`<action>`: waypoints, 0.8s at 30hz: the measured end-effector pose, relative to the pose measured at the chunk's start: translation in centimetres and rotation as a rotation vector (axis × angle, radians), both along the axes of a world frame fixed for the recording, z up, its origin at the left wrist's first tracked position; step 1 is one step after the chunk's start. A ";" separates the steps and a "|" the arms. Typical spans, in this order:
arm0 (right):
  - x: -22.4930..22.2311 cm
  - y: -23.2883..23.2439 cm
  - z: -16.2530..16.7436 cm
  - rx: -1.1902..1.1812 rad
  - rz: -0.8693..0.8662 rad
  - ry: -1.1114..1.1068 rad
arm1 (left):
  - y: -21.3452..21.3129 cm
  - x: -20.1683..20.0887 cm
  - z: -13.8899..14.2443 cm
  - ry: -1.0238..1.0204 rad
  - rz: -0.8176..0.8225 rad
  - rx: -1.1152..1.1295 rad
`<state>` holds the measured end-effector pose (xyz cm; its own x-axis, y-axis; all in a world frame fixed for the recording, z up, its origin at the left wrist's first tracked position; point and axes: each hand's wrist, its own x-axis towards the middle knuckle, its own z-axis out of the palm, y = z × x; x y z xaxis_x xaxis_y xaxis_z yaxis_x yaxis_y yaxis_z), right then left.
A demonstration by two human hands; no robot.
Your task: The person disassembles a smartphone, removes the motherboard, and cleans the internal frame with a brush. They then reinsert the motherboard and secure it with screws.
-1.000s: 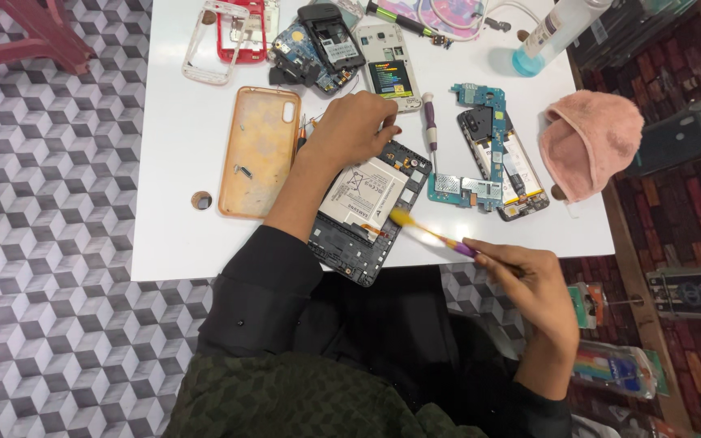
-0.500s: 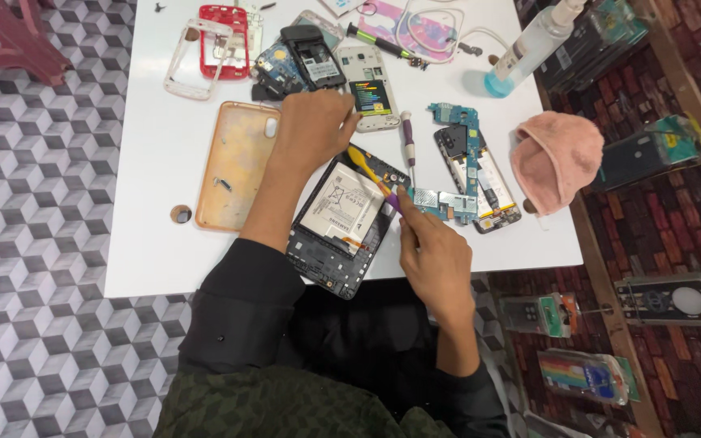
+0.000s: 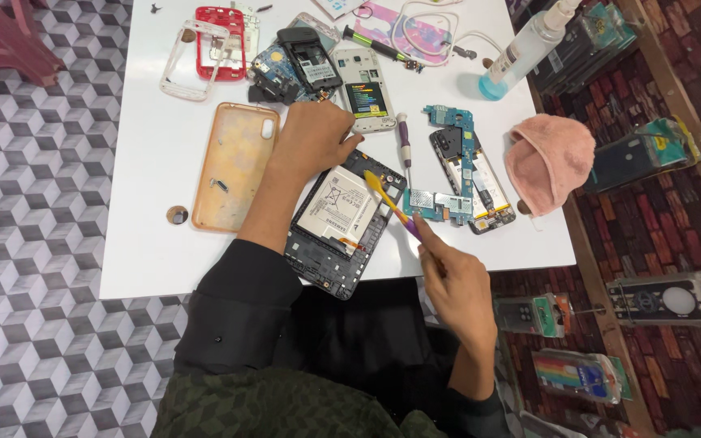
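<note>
Opened phone (image 3: 342, 223): lies back-up at the near edge of the white worktop (image 3: 148, 251), its lower corner overhanging the edge; the white battery (image 3: 341, 204) is seated in the black frame.
Left hand (image 3: 314, 138): closed down over the phone's upper corner, pinning it; fingers curled, holding nothing else.
Right hand (image 3: 456, 280): pinched narrowly around the purple end of a yellow pry tool (image 3: 387, 201), whose tip rests on the battery's right edge.
Risk, battery: a hard lever at that edge could bend or puncture the cell, in my judgement.
Risk, slip: the tool could skid off onto the blue circuit board (image 3: 440, 205) just beside the phone.
Risk, fall: downward pressure on the overhanging corner could tip the phone off the worktop.
Containers: the clear bottle (image 3: 521, 53) at the far right holds bluish liquid, low in the bottle as far as the view allows; its nozzle is fitted.
Orange case (image 3: 233, 162): lies open-side up left of the forearm, with one small dark part inside.
Surroundings: pink cloth (image 3: 549, 162) lies near the right edge; screwdriver (image 3: 405, 142) lies just above the board.
</note>
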<state>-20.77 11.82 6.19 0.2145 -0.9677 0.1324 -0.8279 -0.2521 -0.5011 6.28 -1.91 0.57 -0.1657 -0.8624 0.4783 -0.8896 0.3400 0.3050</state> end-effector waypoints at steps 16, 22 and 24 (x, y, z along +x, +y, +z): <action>-2.4 0.2 -1.0 0.036 -0.103 -0.092 | -0.4 0.0 -0.3 -0.001 -0.016 -0.009; -2.1 0.0 -1.1 0.070 -0.144 -0.048 | -0.2 -0.2 -0.3 0.013 -0.027 0.047; -1.7 -0.2 -1.0 0.058 -0.116 -0.027 | -0.3 -0.1 -0.2 0.009 -0.023 0.046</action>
